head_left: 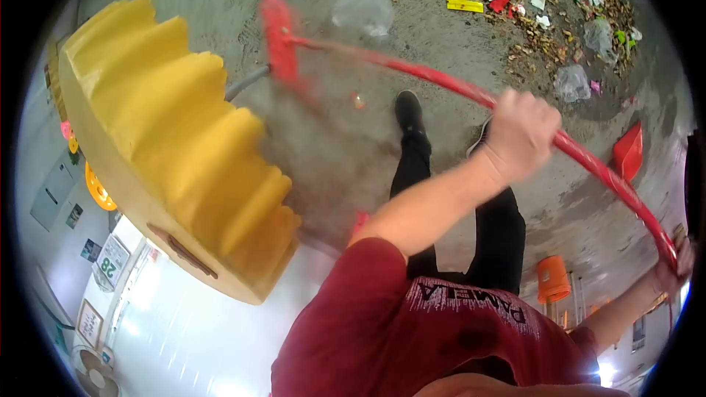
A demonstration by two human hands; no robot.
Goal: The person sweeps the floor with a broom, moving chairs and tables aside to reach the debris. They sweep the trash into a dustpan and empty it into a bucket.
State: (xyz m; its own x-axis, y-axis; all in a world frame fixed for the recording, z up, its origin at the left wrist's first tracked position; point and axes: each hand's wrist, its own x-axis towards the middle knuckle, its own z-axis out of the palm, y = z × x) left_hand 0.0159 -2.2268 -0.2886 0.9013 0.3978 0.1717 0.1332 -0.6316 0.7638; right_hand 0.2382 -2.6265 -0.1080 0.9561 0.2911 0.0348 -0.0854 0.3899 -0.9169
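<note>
Running through the left hand [523, 132]: red pole [441, 82].

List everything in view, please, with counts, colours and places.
Pole tool: one, red, held
Wavy object: one, yellow, left
Leaves, litter: many, mixed, upper right
Plastic: several, clear, floor
Angular piece: one, red, right
Bucket: one, orange, right
Fan: one, grey, lower left
Wall items: several, mixed, left
Surface: one, white, left
Floor: one, grey, beneath
Shirt: one, red, bottom
Trousers: one, black, centre
Shoes: two, dark, centre
Left hand: one, bare, mid-handle
Right hand: one, bare, handle end
</note>
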